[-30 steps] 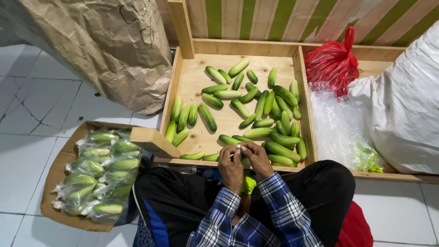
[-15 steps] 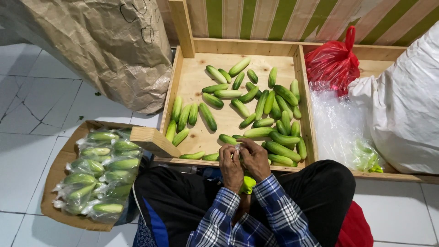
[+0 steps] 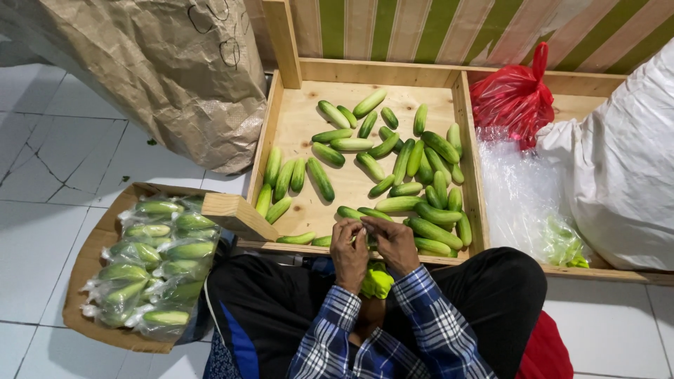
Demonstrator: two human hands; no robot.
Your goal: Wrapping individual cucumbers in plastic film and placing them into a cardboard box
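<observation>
- Hands: left hand (image 3: 349, 254) and right hand (image 3: 394, 243) are raised closer together than a moment ago, fingertips pinching something small; what, I cannot tell.
- Green bag (image 3: 377, 282) hangs just below them, over the lap.
- Loose cucumbers (image 3: 393, 158) lie unmoved in the wooden tray (image 3: 295, 126).
- Bagged cucumbers (image 3: 156, 263) fill the cardboard box (image 3: 84, 263) at left.

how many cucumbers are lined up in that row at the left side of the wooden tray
5, side by side along the left wall of the wooden tray: cucumbers at and. None looks hidden there.
</observation>
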